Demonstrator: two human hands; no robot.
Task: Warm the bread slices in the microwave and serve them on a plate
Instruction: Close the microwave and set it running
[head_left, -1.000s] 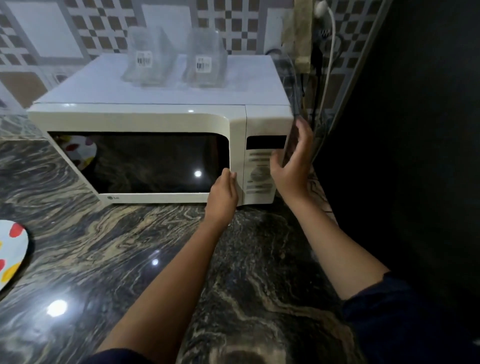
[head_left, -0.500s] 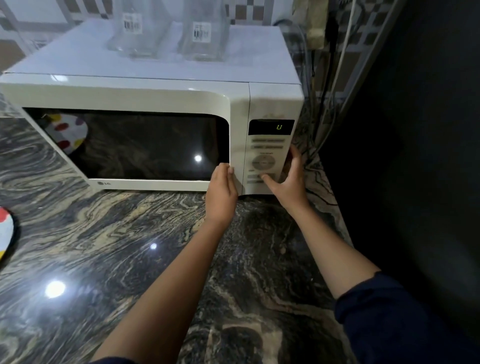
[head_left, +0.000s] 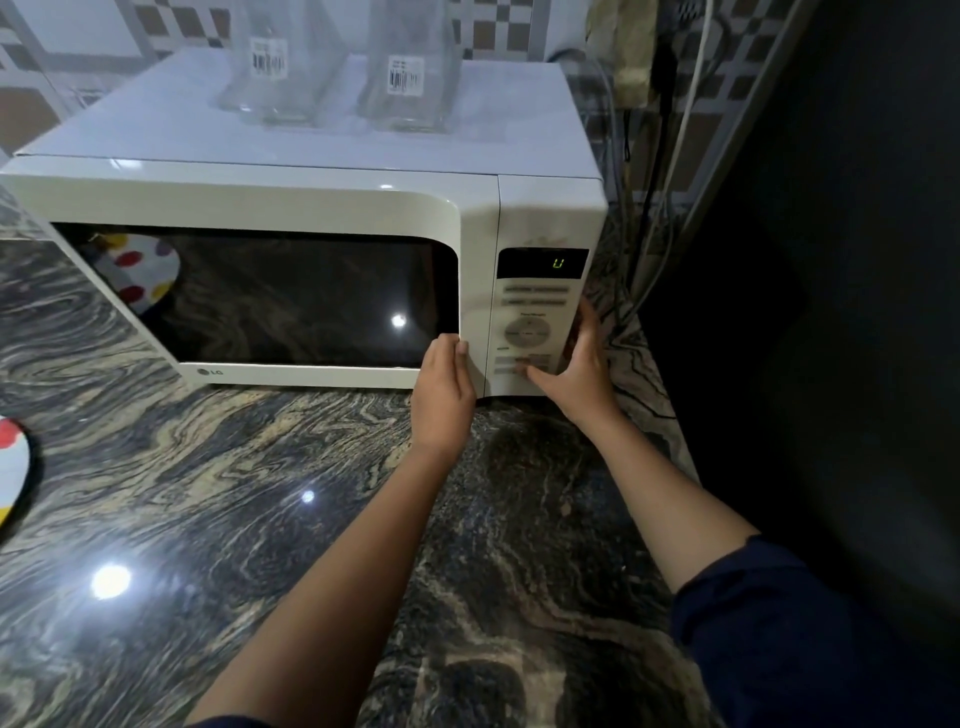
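A white microwave (head_left: 311, 197) stands on the dark marble counter with its door closed. Its display (head_left: 543, 263) glows with a green character. My left hand (head_left: 444, 387) presses flat against the door's right edge. My right hand (head_left: 576, 371) wraps the control panel's right side, its thumb on a lower button (head_left: 519, 368). A spotted plate (head_left: 13, 470) lies at the counter's left edge, and its reflection shows in the dark door glass. No bread slices are visible.
Two clear glass containers (head_left: 283, 67) with barcode labels stand on top of the microwave. Cables (head_left: 670, 171) hang down behind its right side. A dark wall or appliance (head_left: 841, 260) fills the right. The marble counter (head_left: 260, 493) spreads in front.
My right hand dropped from the microwave's upper right corner to the lower control panel, thumb onto a button. The display lit up. My left hand stayed on the door edge.
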